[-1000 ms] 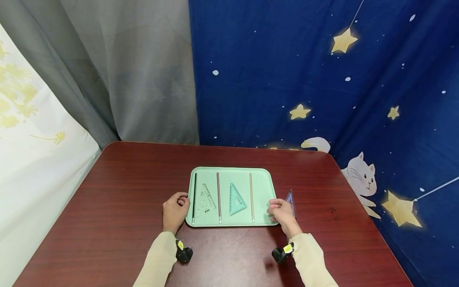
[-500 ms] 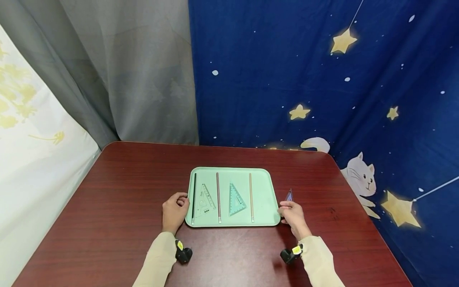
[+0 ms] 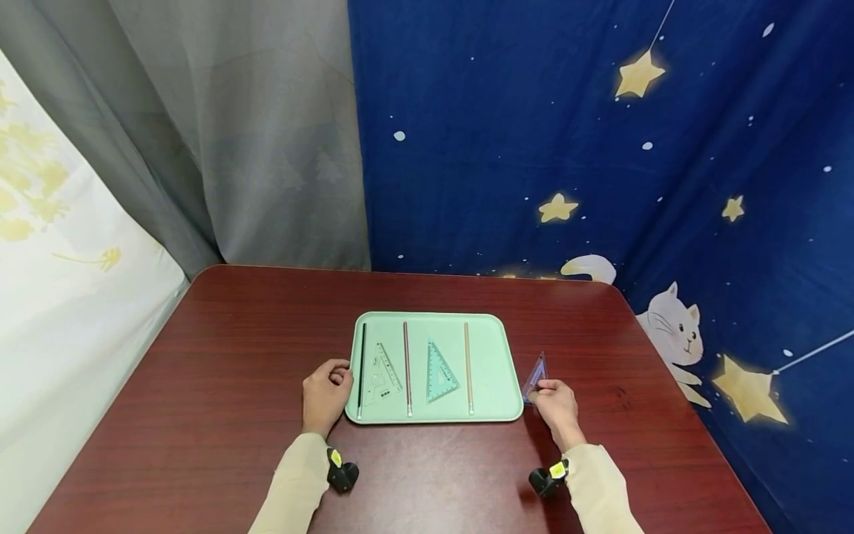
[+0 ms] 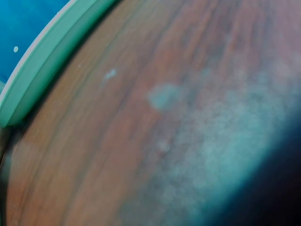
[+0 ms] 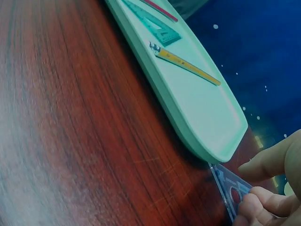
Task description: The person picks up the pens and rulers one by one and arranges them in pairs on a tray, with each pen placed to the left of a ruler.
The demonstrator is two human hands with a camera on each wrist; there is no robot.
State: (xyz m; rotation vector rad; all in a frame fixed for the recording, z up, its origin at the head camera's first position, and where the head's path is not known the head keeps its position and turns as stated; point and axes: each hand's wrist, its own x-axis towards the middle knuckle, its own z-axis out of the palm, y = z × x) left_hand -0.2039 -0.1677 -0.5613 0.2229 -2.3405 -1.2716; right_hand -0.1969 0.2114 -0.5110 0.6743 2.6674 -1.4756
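A pale green tray (image 3: 494, 356) lies on the table. In it, left to right, are a black pencil (image 3: 362, 371), a clear set square (image 3: 383, 374), a red pencil (image 3: 407, 371), a teal set square (image 3: 439, 374) and a yellowish pencil (image 5: 188, 68). My left hand (image 3: 325, 393) rests at the tray's left edge, fingers loosely bent; whether they grip the rim is hidden. Beside the right edge lies a purple set square (image 3: 536, 373). The fingers of my right hand (image 3: 557, 406) are over its near side, and some fingertips touch it in the right wrist view.
The dark red wooden table (image 3: 253, 356) extends around the tray. Behind it hang a grey curtain (image 3: 287, 148) and a blue star-patterned curtain (image 3: 480, 148). A white cloth (image 3: 80, 334) hangs at the left.
My right hand has moved right, from over the tray's right rim to the purple set square. The left hand, the tray and its contents have stayed in place.
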